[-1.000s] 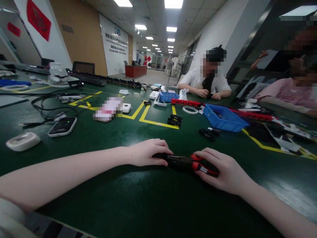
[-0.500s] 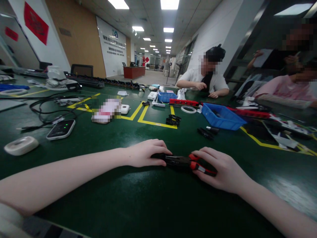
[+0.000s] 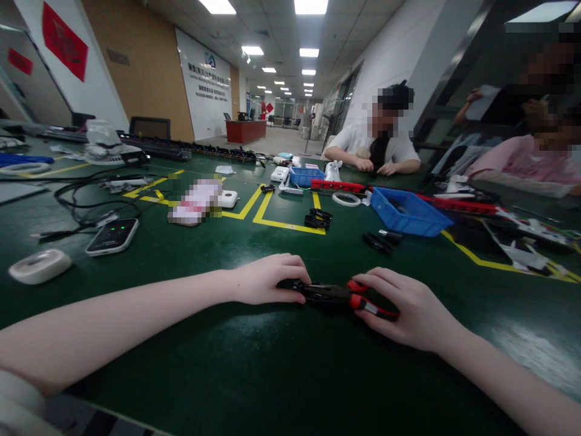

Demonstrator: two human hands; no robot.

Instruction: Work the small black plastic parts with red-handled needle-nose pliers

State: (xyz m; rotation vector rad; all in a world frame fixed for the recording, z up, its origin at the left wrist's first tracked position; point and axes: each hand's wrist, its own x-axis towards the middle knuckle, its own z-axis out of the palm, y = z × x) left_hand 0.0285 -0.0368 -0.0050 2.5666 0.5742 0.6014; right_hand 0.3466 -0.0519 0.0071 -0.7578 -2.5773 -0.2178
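Black part (image 3: 293, 284) sits at 9 o'clock from the right hand (image 3: 403, 309), at the nose end of the pliers (image 3: 357, 303). Long axis of pliers runs about 9 to 3, handles toward 3. Left hand (image 3: 272, 280) is nearer the part: thumb and fingers pinched on it. Right-hand grip wrapped round the handles; can't tell if the nose bites the part. Handles red/black, rubbery look; nose dark, likely metal. Tabletop (image 3: 272, 375) green, smooth, glossy. Blue plastic bin (image 3: 408, 221) at 12 from right hand.
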